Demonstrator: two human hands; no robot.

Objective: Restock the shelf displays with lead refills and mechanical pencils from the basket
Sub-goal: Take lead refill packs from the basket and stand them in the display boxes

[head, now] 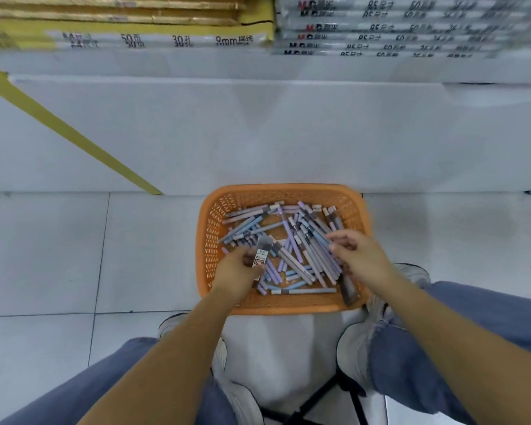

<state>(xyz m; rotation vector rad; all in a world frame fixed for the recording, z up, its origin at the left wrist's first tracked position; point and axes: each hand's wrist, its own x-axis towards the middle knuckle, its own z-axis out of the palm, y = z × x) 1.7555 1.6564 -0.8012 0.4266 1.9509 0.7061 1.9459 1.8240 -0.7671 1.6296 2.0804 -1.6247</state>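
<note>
An orange plastic basket (284,191) stands on the floor between my feet and the shelf base. It holds several blue and purple mechanical pencils (292,250) lying in a loose heap, with dark lead refill cases among them. My left hand (239,266) grips a dark lead refill case (261,256) with a red and white label, held above the basket's left part. My right hand (360,256) reaches into the right side of the heap, its fingers curled over the pencils; whether it holds one I cannot tell. Another dark refill case (348,286) lies near the basket's front right corner.
A white shelf base panel (288,133) with a diagonal yellow stripe (71,133) rises behind the basket. Stacked packs of notebooks (396,29) and yellow-edged packs (120,23) lie on the shelf above. My knees and white shoes (354,348) flank a black stool frame on the tiled floor.
</note>
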